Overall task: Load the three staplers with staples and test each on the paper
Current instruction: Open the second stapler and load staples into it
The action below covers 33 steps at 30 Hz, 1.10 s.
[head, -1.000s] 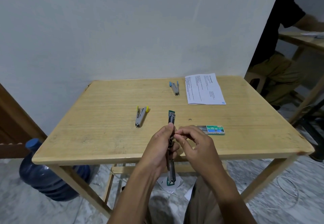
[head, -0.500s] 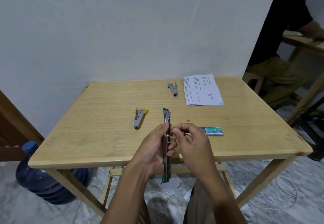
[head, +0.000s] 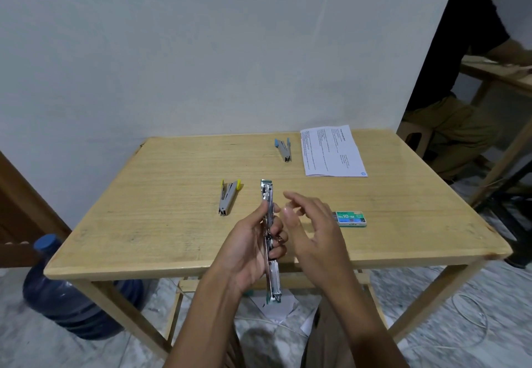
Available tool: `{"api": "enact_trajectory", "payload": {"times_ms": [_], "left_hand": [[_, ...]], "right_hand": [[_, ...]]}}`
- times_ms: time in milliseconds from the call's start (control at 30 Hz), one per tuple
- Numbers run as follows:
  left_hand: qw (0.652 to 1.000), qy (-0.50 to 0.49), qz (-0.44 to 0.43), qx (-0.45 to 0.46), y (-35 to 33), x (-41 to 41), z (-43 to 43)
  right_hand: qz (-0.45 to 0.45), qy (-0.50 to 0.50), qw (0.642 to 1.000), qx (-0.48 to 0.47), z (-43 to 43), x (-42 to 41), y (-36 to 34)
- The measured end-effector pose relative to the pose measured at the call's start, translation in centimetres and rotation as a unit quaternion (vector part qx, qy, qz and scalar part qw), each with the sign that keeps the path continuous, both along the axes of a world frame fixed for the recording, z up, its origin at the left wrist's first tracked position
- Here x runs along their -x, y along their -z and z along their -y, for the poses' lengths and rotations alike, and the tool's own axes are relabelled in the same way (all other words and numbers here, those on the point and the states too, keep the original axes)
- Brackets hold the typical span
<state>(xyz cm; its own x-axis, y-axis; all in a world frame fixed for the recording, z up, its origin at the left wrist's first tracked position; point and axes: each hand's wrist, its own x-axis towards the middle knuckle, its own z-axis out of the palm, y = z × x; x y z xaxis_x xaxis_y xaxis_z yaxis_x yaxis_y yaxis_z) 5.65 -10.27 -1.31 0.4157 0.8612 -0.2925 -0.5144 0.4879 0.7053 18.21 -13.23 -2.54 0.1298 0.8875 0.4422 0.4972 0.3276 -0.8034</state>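
The left hand in the lower middle of the frame grips the green stapler, with fingers and thumb curled round its middle. The stapler is swung open into one long strip that runs from above the near edge of the worktop down past it. Just right of it the right hand hangs with its fingers loosely spread, gripping nothing; its fingertips are near the stapler's upper half and a little blurred.

The staple box lies flat on the worktop to the right of that hand. The yellow stapler lies closed to the left of the green one. The blue stapler lies further up, just beside the left edge of the printed paper. A blue water bottle stands on the floor at lower left, and another person sits at upper right.
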Motion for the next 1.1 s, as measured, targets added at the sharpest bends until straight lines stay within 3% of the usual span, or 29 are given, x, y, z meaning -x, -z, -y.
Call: {"api": "enact_trajectory", "payload": {"times_ms": [200, 600, 833, 1100], "left_hand": [[0.998, 0.005, -0.042, -0.037, -0.3, -0.3, 0.5], [0.995, -0.024, -0.067, -0.073, 0.0, -0.3, 0.5], [0.995, -0.034, -0.077, -0.052, -0.1, 0.2, 0.4], [0.999, -0.012, -0.033, -0.021, -0.3, 0.6, 0.2]], "right_hand": [[0.070, -0.005, 0.997, 0.043, -0.8, 0.6, -1.8], [0.177, 0.035, 0.983, 0.022, -0.3, 1.4, -1.5], [0.236, 0.022, 0.971, 0.036, 0.1, 1.2, -1.4], [0.104, 0.013, 0.994, 0.024, -0.4, 0.3, -0.8]]}}
